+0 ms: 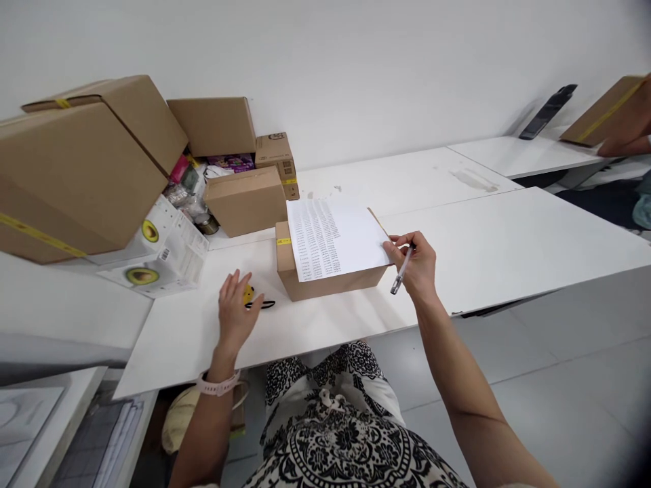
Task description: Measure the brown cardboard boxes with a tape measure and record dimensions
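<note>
My right hand (413, 261) pinches the right corner of a printed sheet of paper (356, 237) between thumb and fingers. A pen (401, 272) is tucked in the same hand, pointing down. The sheet, with columns of small text on its left half, lies over the top of a cardboard box (330, 288) with yellow tape. On the left, my left hand (237, 308) has its fingers spread over a small yellow object (248, 294) with a black cord loop (265, 305). The fingers partly hide that object, and I cannot tell whether they touch it.
Cardboard boxes (247, 200) and white avocado-print boxes (167, 254) crowd the left of the white table (437, 230). A small tin (206, 222) stands among wrapped goods. At far right are a dark bottle (548, 112), another box (605, 112) and another person's arm (628, 144).
</note>
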### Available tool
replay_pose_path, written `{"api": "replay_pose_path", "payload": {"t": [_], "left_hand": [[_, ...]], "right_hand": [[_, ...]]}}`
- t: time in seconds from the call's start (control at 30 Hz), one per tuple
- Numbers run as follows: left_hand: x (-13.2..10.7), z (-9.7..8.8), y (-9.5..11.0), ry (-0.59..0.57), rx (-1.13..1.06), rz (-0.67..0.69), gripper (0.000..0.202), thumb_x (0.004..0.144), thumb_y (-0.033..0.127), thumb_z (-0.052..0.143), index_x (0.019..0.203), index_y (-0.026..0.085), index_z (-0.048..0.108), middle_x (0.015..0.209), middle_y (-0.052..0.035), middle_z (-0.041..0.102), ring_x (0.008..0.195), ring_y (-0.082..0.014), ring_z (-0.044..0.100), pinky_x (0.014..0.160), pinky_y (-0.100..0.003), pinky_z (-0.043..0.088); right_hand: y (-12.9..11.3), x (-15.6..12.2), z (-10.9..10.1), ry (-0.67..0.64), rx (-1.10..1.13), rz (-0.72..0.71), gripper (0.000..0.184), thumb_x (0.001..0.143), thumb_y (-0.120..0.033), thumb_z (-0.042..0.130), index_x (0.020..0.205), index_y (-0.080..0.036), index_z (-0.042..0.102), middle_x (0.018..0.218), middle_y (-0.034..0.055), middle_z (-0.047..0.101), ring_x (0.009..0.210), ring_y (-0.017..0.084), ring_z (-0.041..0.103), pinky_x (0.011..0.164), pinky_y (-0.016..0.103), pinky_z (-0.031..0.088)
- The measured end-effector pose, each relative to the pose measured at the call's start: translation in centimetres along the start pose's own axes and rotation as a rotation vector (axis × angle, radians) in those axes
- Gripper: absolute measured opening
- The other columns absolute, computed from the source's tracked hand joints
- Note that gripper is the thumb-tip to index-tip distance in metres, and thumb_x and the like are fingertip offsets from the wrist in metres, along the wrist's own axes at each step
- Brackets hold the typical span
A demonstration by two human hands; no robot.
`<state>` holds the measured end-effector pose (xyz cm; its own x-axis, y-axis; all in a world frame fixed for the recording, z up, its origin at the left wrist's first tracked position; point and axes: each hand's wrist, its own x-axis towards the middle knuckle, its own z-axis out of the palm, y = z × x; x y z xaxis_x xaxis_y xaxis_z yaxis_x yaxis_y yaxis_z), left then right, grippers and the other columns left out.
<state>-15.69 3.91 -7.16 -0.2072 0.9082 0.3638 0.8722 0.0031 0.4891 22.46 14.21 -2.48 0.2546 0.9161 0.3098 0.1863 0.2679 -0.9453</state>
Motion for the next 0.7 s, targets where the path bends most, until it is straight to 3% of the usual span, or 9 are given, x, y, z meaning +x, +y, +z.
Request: {"api": "replay_pose_path", "payload": {"t": [0.07, 0.23, 0.33, 0.47, 0.57, 0.7], "left_hand": [[0.0, -1.3, -2.7, -0.035, 0.014, -0.058, 0.058, 0.085, 0.033, 0.061, 0.141, 0.024, 0.051, 0.162, -0.0114, 0.036, 0.153, -0.0353, 0.023, 0.123, -0.056, 0.022], [-0.3, -2.0, -7.4, -0.322, -0.096, -0.208, 0.075, 0.069, 0.020, 0.057, 0.143, 0.023, 0.050, 0.158, -0.0113, 0.042, 0.152, -0.0362, 0.027, 0.122, -0.055, 0.025], [-0.4, -1.7, -7.8, -0.406, -0.154, -0.217, 0.081, 0.067, 0.019, 0.056, 0.147, 0.021, 0.048, 0.160, -0.0124, 0.039, 0.153, -0.0353, 0.025, 0.119, -0.053, 0.032], [0.1, -1.1, -7.2, -0.377, -0.151, -0.210, 0.085, 0.065, 0.018, 0.058, 0.149, 0.020, 0.047, 0.165, -0.0131, 0.031, 0.154, -0.0369, 0.020, 0.116, -0.052, 0.037], [0.8, -0.5, -6.9, -0.335, -0.176, -0.181, 0.075, 0.065, 0.019, 0.062, 0.140, 0.017, 0.057, 0.157, -0.0138, 0.043, 0.151, -0.0357, 0.030, 0.123, -0.049, 0.025], [1.4, 0.5, -6.8, -0.244, -0.216, -0.230, 0.060, 0.069, 0.025, 0.067, 0.128, 0.017, 0.066, 0.142, -0.0138, 0.057, 0.141, -0.0350, 0.043, 0.121, -0.046, 0.027]], "right_hand": [[0.1, 0.0, 0.0, -0.003, 0.003, -0.006, 0.034, 0.075, -0.046, 0.077, 0.081, -0.022, 0.055, 0.103, 0.0081, 0.071, 0.057, 0.012, 0.053, 0.056, 0.033, 0.056], [0.2, 0.2, -0.1, -0.001, 0.000, -0.047, 0.030, 0.075, -0.043, 0.076, 0.083, -0.022, 0.056, 0.105, 0.0076, 0.072, 0.058, 0.011, 0.049, 0.057, 0.032, 0.052], [0.0, 0.3, -0.2, 0.016, -0.024, -0.132, 0.021, 0.076, -0.034, 0.073, 0.079, -0.022, 0.056, 0.098, 0.0052, 0.073, 0.060, 0.012, 0.049, 0.061, 0.030, 0.048], [-0.3, 0.1, -0.4, 0.052, -0.044, -0.183, 0.017, 0.077, -0.031, 0.070, 0.076, -0.022, 0.056, 0.087, 0.0034, 0.072, 0.062, 0.013, 0.051, 0.062, 0.030, 0.044], [0.3, -0.2, -0.5, 0.070, -0.050, -0.206, 0.021, 0.077, -0.035, 0.071, 0.077, -0.023, 0.054, 0.091, 0.0047, 0.072, 0.064, 0.014, 0.053, 0.063, 0.031, 0.045], [1.7, -0.6, -0.3, 0.091, -0.007, -0.186, 0.031, 0.075, -0.043, 0.075, 0.080, -0.023, 0.052, 0.109, 0.0097, 0.072, 0.062, 0.013, 0.055, 0.059, 0.031, 0.045]]}}
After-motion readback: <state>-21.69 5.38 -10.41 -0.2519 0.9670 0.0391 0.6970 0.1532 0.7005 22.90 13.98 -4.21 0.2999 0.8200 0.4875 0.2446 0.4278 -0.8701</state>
